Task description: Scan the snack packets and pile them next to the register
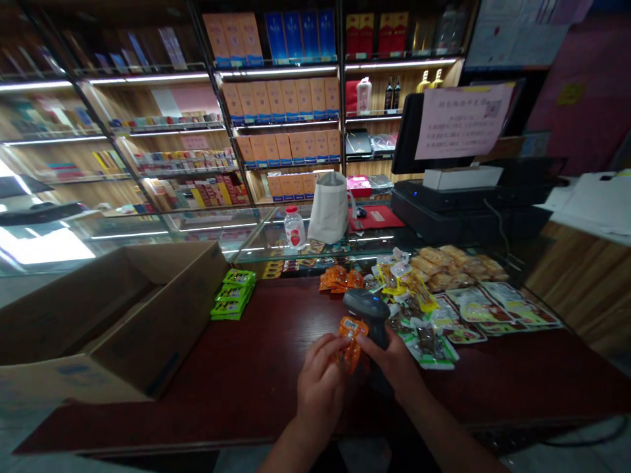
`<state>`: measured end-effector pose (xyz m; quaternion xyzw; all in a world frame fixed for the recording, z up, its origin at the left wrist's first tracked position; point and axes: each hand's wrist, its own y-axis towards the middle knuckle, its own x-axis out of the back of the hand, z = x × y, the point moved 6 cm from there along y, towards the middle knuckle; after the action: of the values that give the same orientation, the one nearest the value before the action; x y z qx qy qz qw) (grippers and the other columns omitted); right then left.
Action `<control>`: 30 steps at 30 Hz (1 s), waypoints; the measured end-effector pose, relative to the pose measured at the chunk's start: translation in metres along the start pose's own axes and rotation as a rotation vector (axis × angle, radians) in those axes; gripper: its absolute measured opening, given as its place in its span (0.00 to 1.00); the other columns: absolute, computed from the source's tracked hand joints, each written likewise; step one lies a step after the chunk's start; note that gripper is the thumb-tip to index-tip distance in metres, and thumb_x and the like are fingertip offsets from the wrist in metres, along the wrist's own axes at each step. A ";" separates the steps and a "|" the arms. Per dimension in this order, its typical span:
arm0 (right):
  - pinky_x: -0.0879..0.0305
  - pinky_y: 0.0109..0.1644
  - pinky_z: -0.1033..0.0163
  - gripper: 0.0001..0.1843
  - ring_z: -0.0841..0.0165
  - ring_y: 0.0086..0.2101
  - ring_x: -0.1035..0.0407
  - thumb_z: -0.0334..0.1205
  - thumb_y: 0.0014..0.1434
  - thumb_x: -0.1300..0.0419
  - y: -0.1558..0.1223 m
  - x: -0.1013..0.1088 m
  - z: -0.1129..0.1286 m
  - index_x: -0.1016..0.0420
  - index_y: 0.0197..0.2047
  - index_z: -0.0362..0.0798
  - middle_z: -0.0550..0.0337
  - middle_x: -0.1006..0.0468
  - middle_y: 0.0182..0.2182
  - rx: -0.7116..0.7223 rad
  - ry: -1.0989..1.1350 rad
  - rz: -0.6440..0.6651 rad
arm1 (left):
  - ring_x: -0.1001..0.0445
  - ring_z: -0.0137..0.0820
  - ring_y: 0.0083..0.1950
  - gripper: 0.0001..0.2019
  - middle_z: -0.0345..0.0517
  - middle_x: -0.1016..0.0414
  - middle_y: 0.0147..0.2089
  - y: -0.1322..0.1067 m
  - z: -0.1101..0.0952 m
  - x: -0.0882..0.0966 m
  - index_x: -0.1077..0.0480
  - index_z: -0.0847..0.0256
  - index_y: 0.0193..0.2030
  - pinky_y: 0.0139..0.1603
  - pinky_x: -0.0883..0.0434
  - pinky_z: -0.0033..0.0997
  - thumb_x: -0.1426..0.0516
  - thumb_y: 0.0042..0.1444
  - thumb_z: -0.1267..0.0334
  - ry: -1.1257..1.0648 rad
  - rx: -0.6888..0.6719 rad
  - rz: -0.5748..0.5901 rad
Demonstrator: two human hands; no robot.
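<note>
Over the dark red counter (256, 368), my left hand (319, 384) pinches a small orange snack packet (351, 341) by its left side. My right hand (392, 364) grips the handle of a grey barcode scanner (367, 309) and also touches the packet's right edge with a finger. The scanner's head sits just above the packet. Both hands are closed.
An open cardboard box (123, 309) fills the left of the counter, with green packets (233, 293) beside it. Orange packets (340, 278) and several other snack packs (444, 309) lie to the right. A till with a screen (458, 190), a white bag (329, 209) and a bottle (294, 228) stand behind.
</note>
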<state>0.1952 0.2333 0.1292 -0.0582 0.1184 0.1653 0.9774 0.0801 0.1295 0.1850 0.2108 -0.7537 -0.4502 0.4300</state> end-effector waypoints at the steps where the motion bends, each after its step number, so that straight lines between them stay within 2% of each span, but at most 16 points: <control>1: 0.39 0.19 0.68 0.26 0.72 0.16 0.37 0.54 0.46 0.28 0.000 0.002 0.002 0.28 0.41 0.46 0.69 0.29 0.16 -0.003 0.006 -0.019 | 0.31 0.35 0.59 0.08 0.49 0.24 0.51 0.002 -0.002 -0.003 0.30 0.60 0.36 0.57 0.29 0.37 0.46 0.60 0.77 0.002 -0.016 0.006; 3: 0.38 0.20 0.68 0.27 0.72 0.17 0.36 0.53 0.46 0.28 0.001 0.008 0.006 0.28 0.43 0.46 0.68 0.28 0.17 -0.010 0.025 -0.051 | 0.32 0.36 0.59 0.08 0.49 0.25 0.53 0.004 -0.002 -0.006 0.30 0.59 0.35 0.57 0.29 0.38 0.45 0.60 0.75 -0.003 -0.030 0.011; 5: 0.37 0.21 0.68 0.27 0.72 0.17 0.36 0.54 0.46 0.28 0.003 0.013 0.010 0.29 0.41 0.46 0.68 0.27 0.18 -0.014 0.046 -0.073 | 0.32 0.38 0.60 0.03 0.50 0.28 0.56 0.003 0.000 -0.010 0.28 0.58 0.39 0.58 0.29 0.40 0.40 0.59 0.69 -0.054 -0.018 0.028; 7: 0.37 0.21 0.68 0.26 0.73 0.16 0.36 0.54 0.44 0.27 0.006 0.018 0.013 0.29 0.39 0.46 0.68 0.28 0.17 -0.011 0.064 -0.079 | 0.31 0.43 0.61 0.18 0.54 0.31 0.60 0.002 0.006 -0.013 0.29 0.56 0.50 0.58 0.28 0.45 0.34 0.53 0.56 -0.176 0.076 0.048; 9: 0.37 0.21 0.68 0.26 0.73 0.15 0.37 0.55 0.44 0.27 0.009 0.022 0.016 0.29 0.37 0.47 0.69 0.29 0.14 -0.005 0.074 -0.074 | 0.29 0.46 0.60 0.32 0.58 0.32 0.61 -0.002 0.019 -0.018 0.34 0.55 0.59 0.55 0.26 0.46 0.33 0.48 0.49 -0.363 0.319 0.056; 11: 0.38 0.20 0.69 0.25 0.73 0.14 0.38 0.55 0.44 0.26 0.012 0.025 0.016 0.29 0.36 0.46 0.69 0.30 0.12 -0.009 0.073 -0.069 | 0.24 0.43 0.54 0.30 0.57 0.27 0.57 -0.011 0.034 -0.033 0.34 0.57 0.59 0.48 0.23 0.40 0.34 0.51 0.49 -0.606 0.678 0.114; 13: 0.38 0.20 0.69 0.25 0.74 0.14 0.38 0.54 0.44 0.26 0.016 0.026 0.015 0.29 0.34 0.46 0.68 0.29 0.12 -0.017 0.068 -0.068 | 0.20 0.36 0.39 0.22 0.53 0.20 0.44 -0.023 0.041 -0.054 0.29 0.60 0.50 0.37 0.23 0.32 0.36 0.53 0.49 -0.851 1.025 0.225; 14: 0.38 0.20 0.69 0.25 0.74 0.14 0.38 0.54 0.44 0.26 0.017 0.027 0.014 0.29 0.34 0.46 0.68 0.29 0.12 -0.019 0.065 -0.068 | 0.21 0.33 0.32 0.20 0.50 0.20 0.36 -0.028 0.042 -0.062 0.28 0.62 0.44 0.31 0.25 0.29 0.35 0.52 0.48 -0.946 1.154 0.269; 16: 0.39 0.20 0.70 0.25 0.74 0.14 0.38 0.55 0.44 0.26 0.020 0.028 0.015 0.29 0.34 0.46 0.68 0.30 0.12 -0.018 0.059 -0.072 | 0.27 0.28 0.22 0.22 0.44 0.23 0.25 -0.031 0.046 -0.072 0.28 0.63 0.34 0.24 0.30 0.24 0.33 0.46 0.45 -1.040 1.321 0.275; 17: 0.40 0.19 0.70 0.25 0.74 0.14 0.38 0.55 0.45 0.26 0.021 0.029 0.016 0.29 0.34 0.46 0.68 0.30 0.12 -0.015 0.055 -0.079 | 0.28 0.27 0.20 0.23 0.43 0.24 0.22 -0.030 0.050 -0.072 0.29 0.64 0.32 0.23 0.31 0.23 0.32 0.43 0.45 -1.041 1.369 0.246; 20: 0.41 0.18 0.71 0.27 0.75 0.15 0.38 0.57 0.46 0.28 0.021 0.037 0.025 0.28 0.39 0.46 0.65 0.25 0.18 0.006 0.048 -0.118 | 0.24 0.29 0.23 0.22 0.46 0.21 0.25 -0.023 0.065 -0.066 0.29 0.64 0.29 0.25 0.28 0.24 0.30 0.41 0.47 -0.955 1.408 0.119; 24: 0.42 0.18 0.71 0.28 0.77 0.15 0.39 0.62 0.50 0.32 0.009 0.047 0.037 0.27 0.40 0.45 0.63 0.24 0.23 0.016 0.079 -0.113 | 0.20 0.34 0.30 0.19 0.47 0.19 0.30 -0.015 0.088 -0.053 0.28 0.64 0.29 0.30 0.24 0.27 0.31 0.42 0.49 -0.818 1.347 -0.030; 30: 0.45 0.17 0.70 0.32 0.77 0.14 0.39 0.70 0.54 0.41 -0.018 0.040 0.033 0.27 0.39 0.45 0.58 0.23 0.24 -0.119 0.133 0.036 | 0.19 0.36 0.32 0.15 0.47 0.18 0.30 -0.012 0.109 -0.052 0.26 0.62 0.31 0.37 0.21 0.32 0.34 0.48 0.51 -0.627 1.164 -0.072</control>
<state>0.2446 0.2339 0.1527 -0.1246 0.1741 0.1854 0.9591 0.0162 0.2138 0.1264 0.2927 -0.9559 -0.0234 -0.0090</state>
